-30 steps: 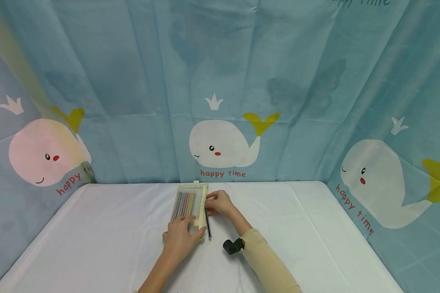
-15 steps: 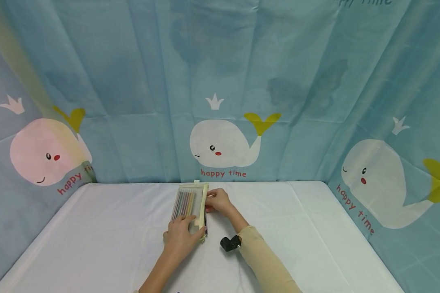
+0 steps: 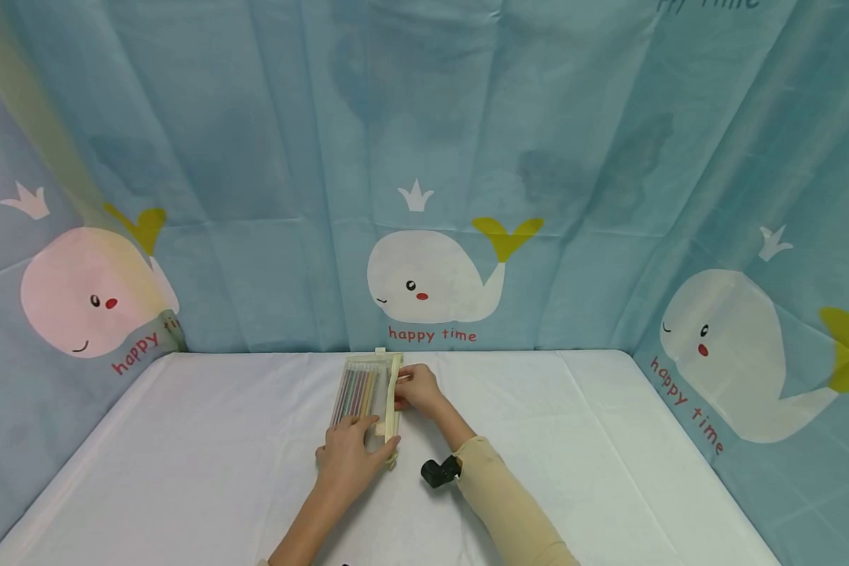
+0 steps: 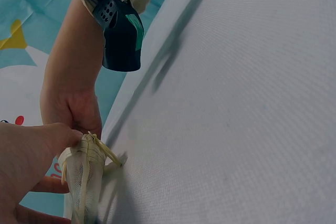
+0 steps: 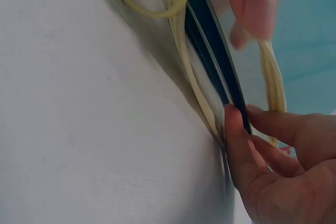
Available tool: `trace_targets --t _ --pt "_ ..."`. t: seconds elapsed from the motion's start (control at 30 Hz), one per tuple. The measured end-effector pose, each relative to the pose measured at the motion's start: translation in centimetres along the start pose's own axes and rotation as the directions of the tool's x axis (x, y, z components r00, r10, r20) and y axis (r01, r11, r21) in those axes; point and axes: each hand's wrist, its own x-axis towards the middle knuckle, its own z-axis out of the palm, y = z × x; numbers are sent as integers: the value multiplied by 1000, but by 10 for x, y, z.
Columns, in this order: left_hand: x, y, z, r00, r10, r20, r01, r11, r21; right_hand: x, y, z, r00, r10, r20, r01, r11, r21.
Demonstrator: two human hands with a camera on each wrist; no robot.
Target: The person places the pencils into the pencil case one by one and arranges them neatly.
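Note:
A see-through pencil case (image 3: 390,420) with cream trim lies at the far middle of the table, several coloured pencils (image 3: 356,393) showing inside. My left hand (image 3: 350,452) holds its near end, the thumb on the right edge and fingers over the top. At the open right side, my right hand (image 3: 419,387) pinches the end of dark blue, slim sticks (image 5: 218,40) between thumb and fingers. Their length lies between the case's two cream edges in the right wrist view. A cream loop (image 5: 134,6) hangs at the case's near end.
A white cloth (image 3: 573,440) covers the table. Blue curtains (image 3: 255,157) printed with whales stand behind and at both sides. A black wrist camera (image 3: 440,472) juts from the right sleeve (image 3: 502,499), low over the cloth.
The dark sticks, earlier outside along the case's right edge, have gone in behind that edge. My right hand has shifted slightly left; the left hand keeps its hold.

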Motion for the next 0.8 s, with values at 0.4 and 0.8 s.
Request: trace_targets --t 0.4,0.8 --pt "0 0 0 1000 0 1 0 1000 -10 -4 0 9 998 -39 -48 35 997 -75" --pt "0 0 0 1000 1 2 -1 1000 0 -7 1 8 998 -41 -53 39 998 -40"
